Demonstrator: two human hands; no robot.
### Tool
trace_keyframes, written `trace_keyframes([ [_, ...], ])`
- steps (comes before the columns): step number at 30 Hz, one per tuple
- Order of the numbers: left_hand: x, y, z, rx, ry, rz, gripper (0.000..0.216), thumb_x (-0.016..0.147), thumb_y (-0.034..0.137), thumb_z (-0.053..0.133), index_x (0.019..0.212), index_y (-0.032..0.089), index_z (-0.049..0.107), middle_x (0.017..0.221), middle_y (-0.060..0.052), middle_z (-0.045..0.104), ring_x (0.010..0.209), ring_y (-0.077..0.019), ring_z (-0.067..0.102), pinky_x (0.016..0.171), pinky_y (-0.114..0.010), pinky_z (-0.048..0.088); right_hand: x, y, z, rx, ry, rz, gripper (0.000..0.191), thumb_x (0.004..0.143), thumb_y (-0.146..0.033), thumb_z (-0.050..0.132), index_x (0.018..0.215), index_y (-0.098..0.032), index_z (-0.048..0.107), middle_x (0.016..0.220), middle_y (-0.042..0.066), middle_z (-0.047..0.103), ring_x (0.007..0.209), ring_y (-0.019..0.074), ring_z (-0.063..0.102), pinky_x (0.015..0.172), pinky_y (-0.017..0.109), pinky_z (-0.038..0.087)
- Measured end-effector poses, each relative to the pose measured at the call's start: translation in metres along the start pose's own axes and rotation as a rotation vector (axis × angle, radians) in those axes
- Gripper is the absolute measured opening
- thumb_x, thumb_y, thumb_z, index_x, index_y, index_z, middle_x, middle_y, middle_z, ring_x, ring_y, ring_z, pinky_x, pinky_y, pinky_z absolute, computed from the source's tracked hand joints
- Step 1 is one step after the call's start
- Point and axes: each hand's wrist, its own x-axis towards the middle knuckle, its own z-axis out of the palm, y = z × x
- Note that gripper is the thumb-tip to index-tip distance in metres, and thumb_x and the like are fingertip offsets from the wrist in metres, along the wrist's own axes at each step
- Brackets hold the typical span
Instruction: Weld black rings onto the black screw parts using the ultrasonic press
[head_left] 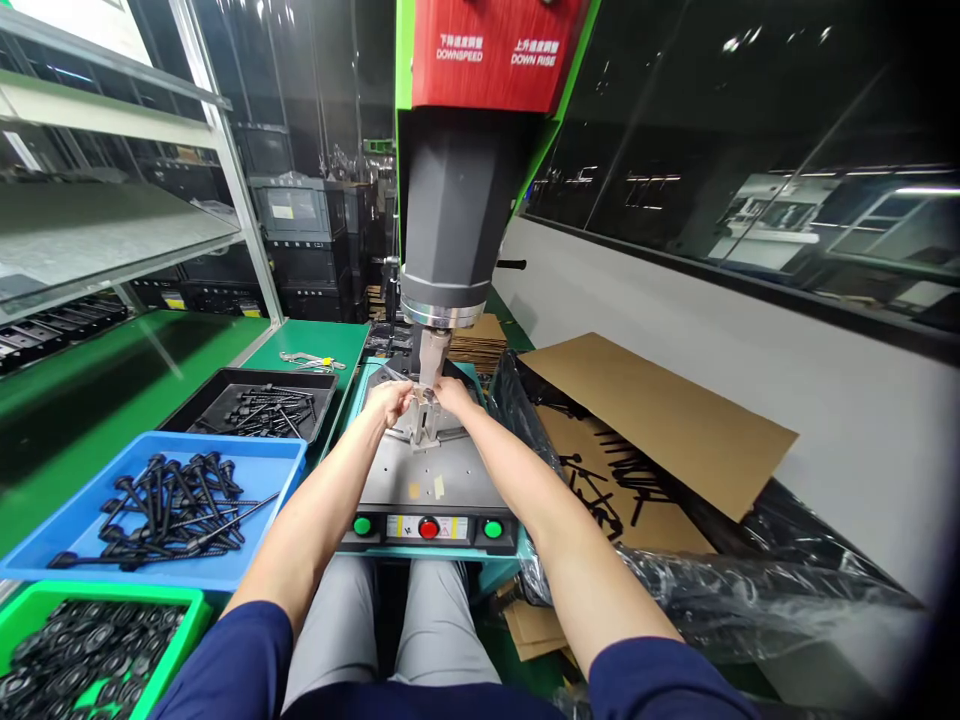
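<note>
The red panel (495,50) on the head of the press (450,200) carries two white captions, each a line of Chinese characters over English. The left reads "下降速度調整" above "DOWNSPEED", and the right reads "上升速度調整" above "DOWN RISE" (the English is printed just so). On the control panel (390,543), the label strip (401,527) between the green buttons bears print too small to read. The pale sticker (283,211) on a grey crate (296,205) behind is likewise illegible.

bench: green bench (90,400) | on it: blue tray (271,476), black tray (255,373), green bin (112,591), press base (457,470)
</note>
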Motion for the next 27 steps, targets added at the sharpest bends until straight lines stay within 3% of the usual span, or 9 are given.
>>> trace_keyframes([
  [5, -0.015, -0.034, -0.006, -0.083, 0.127, 0.158, 0.021, 0.066, 0.018, 0.079, 0.069, 0.016, 0.059, 0.057, 0.003, 0.057, 0.05, -0.0063, 0.054, 0.048, -0.016, 0.041, 0.002, 0.002, 0.003, 0.019, 0.008, -0.003, 0.03, 0.098, -0.024, 0.045, 0.104, -0.018, 0.075, 0.111, 0.011, 0.074, 0.105, 0.0207, 0.068, 0.08, 0.021, 0.044],
  [9, -0.025, -0.056, -0.004, -0.12, 0.188, 0.289, 0.017, 0.067, 0.021, 0.077, 0.071, 0.016, 0.061, 0.065, 0.002, 0.062, 0.06, -0.0081, 0.059, 0.057, -0.018, 0.046, 0.003, 0.003, 0.005, 0.032, 0.011, -0.014, 0.032, 0.099, -0.024, 0.043, 0.103, -0.018, 0.074, 0.11, 0.011, 0.074, 0.105, 0.0209, 0.067, 0.081, 0.021, 0.044],
  [17, -0.012, -0.037, -0.001, -0.073, 0.155, 0.457, 0.009, 0.067, 0.011, 0.068, 0.06, 0.014, 0.063, 0.109, -0.013, 0.072, 0.1, -0.0206, 0.068, 0.059, -0.018, 0.046, 0.007, 0.008, 0.011, 0.074, 0.025, -0.035, 0.03, 0.098, -0.024, 0.045, 0.103, -0.017, 0.074, 0.105, 0.009, 0.075, 0.094, 0.0174, 0.068, 0.074, 0.02, 0.044],
  [22, -0.022, -0.053, -0.007, 0.015, 0.187, 0.643, 0.012, 0.07, 0.011, 0.071, 0.062, 0.018, 0.065, 0.118, -0.009, 0.071, 0.123, -0.022, 0.06, 0.087, -0.026, 0.052, 0.01, 0.011, 0.016, 0.117, 0.034, -0.047, 0.029, 0.097, -0.024, 0.046, 0.103, -0.018, 0.073, 0.104, 0.008, 0.075, 0.094, 0.0175, 0.067, 0.074, 0.02, 0.043],
  [25, -0.028, -0.061, -0.009, -0.011, 0.185, 0.6, 0.011, 0.073, 0.014, 0.072, 0.066, 0.019, 0.064, 0.125, -0.007, 0.066, 0.126, -0.0198, 0.057, 0.093, -0.027, 0.051, 0.01, 0.012, 0.017, 0.141, 0.039, -0.057, 0.029, 0.097, -0.023, 0.045, 0.101, -0.018, 0.073, 0.105, 0.009, 0.075, 0.096, 0.0181, 0.067, 0.075, 0.021, 0.043],
  [27, -0.029, -0.063, -0.008, -0.048, 0.181, 0.463, 0.009, 0.075, 0.016, 0.071, 0.071, 0.019, 0.063, 0.124, -0.006, 0.066, 0.124, -0.0167, 0.058, 0.094, -0.024, 0.051, 0.009, 0.012, 0.016, 0.159, 0.043, -0.061, 0.028, 0.097, -0.023, 0.046, 0.1, -0.017, 0.073, 0.105, 0.009, 0.075, 0.095, 0.0182, 0.067, 0.075, 0.021, 0.043],
])
